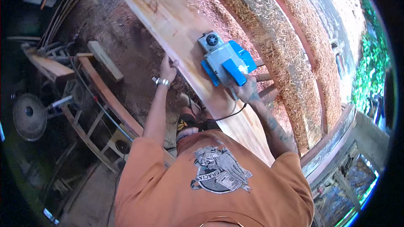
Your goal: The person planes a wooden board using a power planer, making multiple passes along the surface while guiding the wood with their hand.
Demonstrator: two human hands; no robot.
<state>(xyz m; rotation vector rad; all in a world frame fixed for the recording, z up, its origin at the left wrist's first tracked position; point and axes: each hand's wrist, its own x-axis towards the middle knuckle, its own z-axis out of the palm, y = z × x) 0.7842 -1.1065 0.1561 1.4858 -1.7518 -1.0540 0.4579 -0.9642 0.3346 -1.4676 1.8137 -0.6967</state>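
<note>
A long, pale wooden board (174,27) runs from the upper left of the view down to my right side. On its face sits a blue and grey electric hand planer (225,56), its black knob toward the far end. My right hand (248,89) is closed around the planer's rear handle, and a black cord (233,114) trails from the tool across the board. At the board's left edge, my left hand (169,69) has its fingers curled against the wood, a metal watch on the wrist.
Several long planks covered in wood shavings (277,44) lie on the right. A fan (29,117) and a wooden frame (103,88) stand on the left, near a short beam (105,61). My feet (188,104) are on the ground beside the board.
</note>
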